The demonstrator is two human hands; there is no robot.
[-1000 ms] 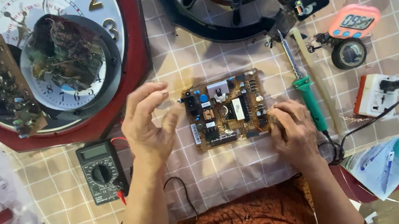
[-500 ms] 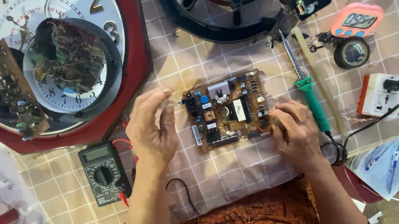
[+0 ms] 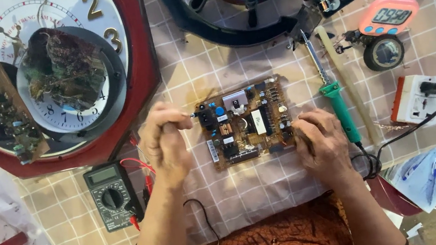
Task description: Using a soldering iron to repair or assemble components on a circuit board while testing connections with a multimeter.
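Observation:
A brown circuit board (image 3: 247,121) crowded with small parts lies on the checked cloth in front of me. My left hand (image 3: 166,142) hovers just left of it, fingers pinched on a thin probe (image 3: 192,115) whose metal tip points at the board's upper left corner. Against the board's lower right edge rests my right hand (image 3: 320,141), its fingers curled over and holding that edge. A dark multimeter (image 3: 111,194) with red leads sits to the left of my left forearm.
A green-handled soldering iron (image 3: 337,103) and a pale stick (image 3: 349,84) lie right of the board. A red wall clock (image 3: 133,66) bearing circuit parts fills the upper left, a black round frame (image 3: 196,21) the top. A pink timer (image 3: 388,17) and white socket (image 3: 415,100) stand at right.
My left hand's fingers, spread above the board's left side before, have closed into a pinch on the probe. The right hand has stayed at the board's edge.

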